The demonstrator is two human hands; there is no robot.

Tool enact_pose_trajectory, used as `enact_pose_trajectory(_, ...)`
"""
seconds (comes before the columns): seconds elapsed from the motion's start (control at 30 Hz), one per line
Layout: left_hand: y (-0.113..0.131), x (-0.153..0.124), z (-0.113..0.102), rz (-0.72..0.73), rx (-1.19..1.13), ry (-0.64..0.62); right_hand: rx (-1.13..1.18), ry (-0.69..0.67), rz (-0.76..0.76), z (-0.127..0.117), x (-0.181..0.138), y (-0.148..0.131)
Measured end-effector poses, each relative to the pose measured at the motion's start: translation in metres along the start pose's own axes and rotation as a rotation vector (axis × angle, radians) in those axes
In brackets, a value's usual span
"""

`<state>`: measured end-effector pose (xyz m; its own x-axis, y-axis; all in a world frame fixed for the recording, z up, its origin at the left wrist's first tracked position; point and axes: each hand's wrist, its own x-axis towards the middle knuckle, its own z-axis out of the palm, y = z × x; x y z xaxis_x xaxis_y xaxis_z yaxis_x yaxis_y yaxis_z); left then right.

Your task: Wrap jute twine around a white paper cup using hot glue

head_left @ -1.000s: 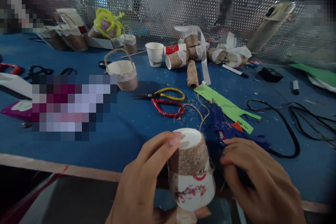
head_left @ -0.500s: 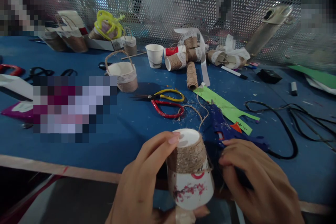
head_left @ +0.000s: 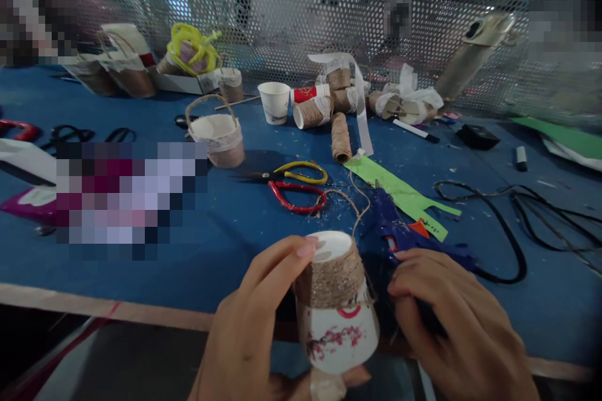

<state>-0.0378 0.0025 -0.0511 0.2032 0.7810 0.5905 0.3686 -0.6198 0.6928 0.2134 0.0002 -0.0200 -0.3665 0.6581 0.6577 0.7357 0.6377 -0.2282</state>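
Table (head_left: 188,276): its near edge passes by the cup (head_left: 341,338), which is held inverted in the left hand (head_left: 249,319), fingers on base, thumb under rim; a slack grip risks a drop. Right hand (head_left: 451,313): right of the cup, fingers narrowed; cannot tell whether they hold anything. Gun (head_left: 395,222): beyond and right of the cup, close to those fingers; burn risk if hot. Wrap (head_left: 336,279): on the cup; may loosen if strands slip. Against the earlier frame, everything sits slightly further left; grip and wrap appear unchanged.
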Motion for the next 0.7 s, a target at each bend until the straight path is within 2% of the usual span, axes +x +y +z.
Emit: enact_pose_trajectory(0.7,-0.0004,-0.0022,-0.0006,-0.005,0.05,0.022,-0.015,0.019,-0.004,0.001,0.003,-0.0015)
